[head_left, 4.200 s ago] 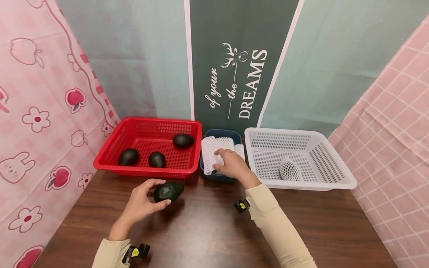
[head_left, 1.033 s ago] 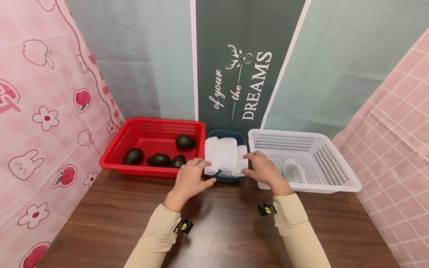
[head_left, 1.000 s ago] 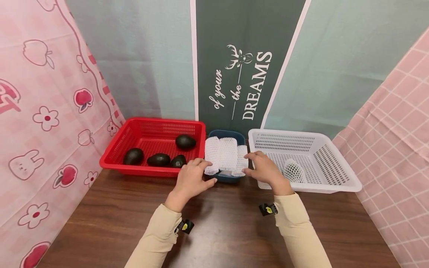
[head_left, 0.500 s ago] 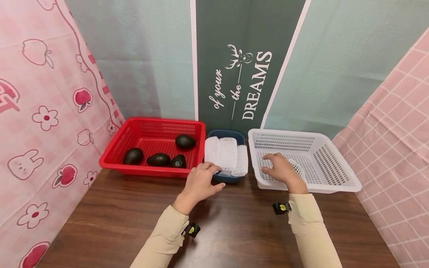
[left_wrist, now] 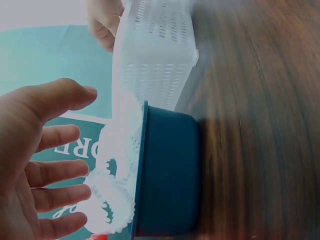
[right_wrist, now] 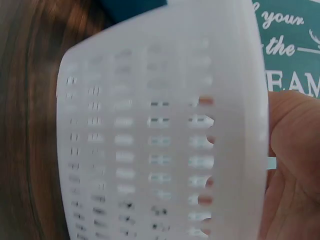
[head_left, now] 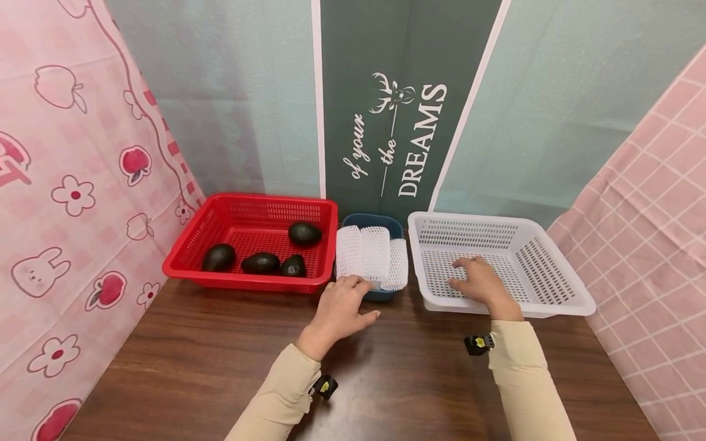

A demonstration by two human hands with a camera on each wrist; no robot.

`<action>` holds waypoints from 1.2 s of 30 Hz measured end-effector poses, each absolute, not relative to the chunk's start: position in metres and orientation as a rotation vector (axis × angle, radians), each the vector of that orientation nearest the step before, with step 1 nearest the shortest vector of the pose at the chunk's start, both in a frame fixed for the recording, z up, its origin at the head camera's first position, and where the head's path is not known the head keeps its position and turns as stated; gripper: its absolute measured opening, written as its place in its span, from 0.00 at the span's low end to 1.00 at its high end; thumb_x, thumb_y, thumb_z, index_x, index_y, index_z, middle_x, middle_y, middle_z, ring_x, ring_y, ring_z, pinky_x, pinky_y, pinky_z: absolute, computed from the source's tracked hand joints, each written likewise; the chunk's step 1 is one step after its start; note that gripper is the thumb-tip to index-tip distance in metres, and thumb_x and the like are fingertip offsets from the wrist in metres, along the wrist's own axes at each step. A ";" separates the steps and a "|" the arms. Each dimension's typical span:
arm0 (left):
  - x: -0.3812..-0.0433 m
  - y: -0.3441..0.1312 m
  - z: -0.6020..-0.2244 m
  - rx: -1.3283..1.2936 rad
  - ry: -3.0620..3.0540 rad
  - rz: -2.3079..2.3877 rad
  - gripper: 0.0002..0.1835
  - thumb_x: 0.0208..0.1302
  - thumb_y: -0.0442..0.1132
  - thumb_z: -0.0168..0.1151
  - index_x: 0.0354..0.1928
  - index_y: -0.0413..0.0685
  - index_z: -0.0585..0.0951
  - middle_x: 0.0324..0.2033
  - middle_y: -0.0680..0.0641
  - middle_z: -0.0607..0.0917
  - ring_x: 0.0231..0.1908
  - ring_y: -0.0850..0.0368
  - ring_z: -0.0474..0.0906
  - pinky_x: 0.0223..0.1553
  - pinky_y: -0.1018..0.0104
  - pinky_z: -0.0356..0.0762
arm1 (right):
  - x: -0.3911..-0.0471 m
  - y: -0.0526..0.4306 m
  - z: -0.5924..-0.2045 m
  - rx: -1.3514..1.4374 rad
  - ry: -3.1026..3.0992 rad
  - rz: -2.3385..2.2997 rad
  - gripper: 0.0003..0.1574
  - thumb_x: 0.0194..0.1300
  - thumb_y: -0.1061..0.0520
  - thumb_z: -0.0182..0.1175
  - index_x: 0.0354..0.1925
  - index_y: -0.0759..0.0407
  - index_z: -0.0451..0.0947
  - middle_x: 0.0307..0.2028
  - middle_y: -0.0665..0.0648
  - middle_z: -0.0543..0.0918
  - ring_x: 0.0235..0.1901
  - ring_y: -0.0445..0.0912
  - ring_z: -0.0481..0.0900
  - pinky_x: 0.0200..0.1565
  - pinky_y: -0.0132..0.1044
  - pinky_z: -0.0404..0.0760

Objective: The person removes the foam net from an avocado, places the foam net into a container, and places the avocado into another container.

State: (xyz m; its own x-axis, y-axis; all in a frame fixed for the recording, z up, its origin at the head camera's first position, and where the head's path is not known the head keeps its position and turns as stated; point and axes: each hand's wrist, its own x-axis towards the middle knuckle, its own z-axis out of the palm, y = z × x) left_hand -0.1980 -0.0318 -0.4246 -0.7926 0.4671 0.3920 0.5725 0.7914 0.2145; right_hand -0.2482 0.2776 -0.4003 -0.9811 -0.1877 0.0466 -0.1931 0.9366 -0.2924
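Note:
My left hand (head_left: 342,309) hovers at the front of the small blue bin (head_left: 380,296), fingers relaxed and holding nothing. In the left wrist view its fingers are spread beside the blue bin's rim. White foam net sleeves (head_left: 375,254) fill that bin. Inside the white basket (head_left: 551,305), my right hand (head_left: 481,282) is low, thumb and forefinger apart with nothing visible between them. It hides the spot where a netted avocado lay. The right wrist view shows part of the right hand (right_wrist: 300,135) behind the basket's slotted wall.
A red basket (head_left: 248,283) on the left holds several dark avocados (head_left: 261,263). All three containers stand in a row at the back of the brown wooden table (head_left: 386,380). Printed curtains (head_left: 248,104) hang behind and on both sides.
An avocado held in my left hand earlier lies in the red basket. My right hand has moved right from the net sleeves into the white basket; the left has drawn slightly right and nearer.

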 end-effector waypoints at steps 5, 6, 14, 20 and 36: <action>-0.195 -0.026 -0.427 -0.824 -2.631 -0.472 0.23 0.49 0.55 0.67 0.46 0.54 0.81 0.42 0.51 0.79 0.43 0.53 0.74 0.40 0.59 0.71 | -0.248 0.294 -0.405 0.253 -3.073 0.446 0.29 0.56 0.54 0.63 0.50 0.72 0.74 0.42 0.74 0.74 0.45 0.66 0.68 0.44 0.59 0.68; -0.194 -0.025 -0.428 -0.832 -2.628 -0.475 0.22 0.50 0.55 0.67 0.46 0.54 0.81 0.42 0.51 0.79 0.43 0.53 0.74 0.40 0.59 0.71 | -0.249 0.297 -0.405 0.243 -3.077 0.444 0.29 0.56 0.54 0.63 0.50 0.72 0.74 0.41 0.74 0.74 0.45 0.66 0.68 0.44 0.59 0.67; -0.189 -0.018 -0.431 -0.888 -2.650 -0.480 0.23 0.50 0.55 0.67 0.47 0.54 0.81 0.44 0.51 0.78 0.44 0.53 0.73 0.42 0.58 0.72 | -0.251 0.313 -0.411 0.196 -3.131 0.424 0.30 0.55 0.53 0.62 0.51 0.72 0.72 0.41 0.74 0.75 0.46 0.67 0.66 0.44 0.60 0.67; -0.187 -0.012 -0.435 -0.974 -2.691 -0.454 0.25 0.50 0.57 0.67 0.49 0.56 0.81 0.45 0.49 0.77 0.44 0.52 0.72 0.38 0.60 0.71 | -0.254 0.321 -0.416 0.193 -3.181 0.405 0.33 0.55 0.53 0.62 0.55 0.71 0.70 0.43 0.75 0.76 0.47 0.71 0.65 0.44 0.63 0.66; -0.187 -0.004 -0.445 -1.149 -2.829 -0.421 0.26 0.49 0.57 0.68 0.51 0.59 0.80 0.47 0.50 0.77 0.43 0.53 0.73 0.40 0.62 0.71 | -0.268 0.329 -0.426 0.137 -3.374 0.586 0.43 0.52 0.57 0.63 0.65 0.65 0.60 0.55 0.81 0.63 0.53 0.75 0.57 0.47 0.66 0.62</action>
